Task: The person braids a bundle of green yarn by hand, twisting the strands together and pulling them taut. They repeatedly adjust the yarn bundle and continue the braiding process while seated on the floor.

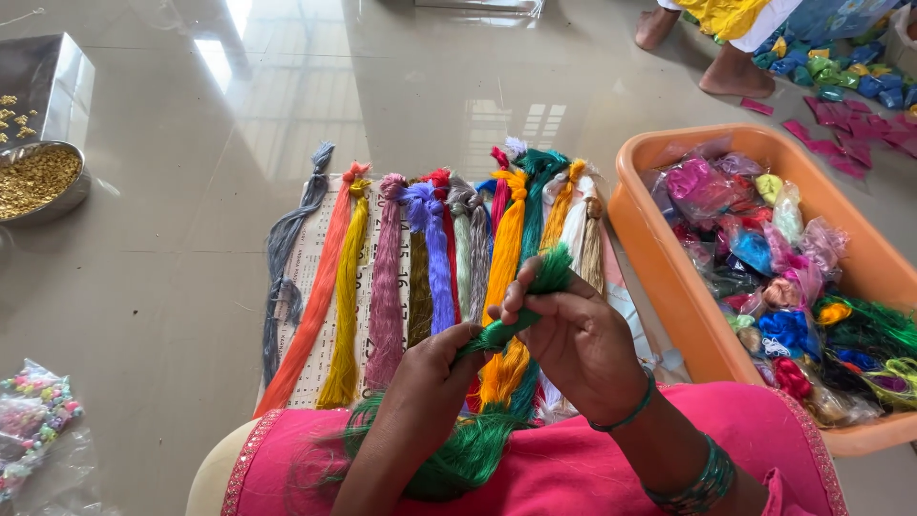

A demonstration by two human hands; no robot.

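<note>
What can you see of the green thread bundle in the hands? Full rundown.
The green thread bundle is a skein of fine, glossy, silky-looking strands. Its upper part is gathered tight into a narrow cord, ending in a short brushy tuft at the top. The right hand pinches it below the tuft; the left hand grips it lower down. Below the hands it fans out loose over the pink-clad lap. It slants up to the right.

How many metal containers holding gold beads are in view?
2, both at the left edge: a round steel bowl full of gold beads, and a rectangular steel tray behind it, cut off, holding a few.
</note>
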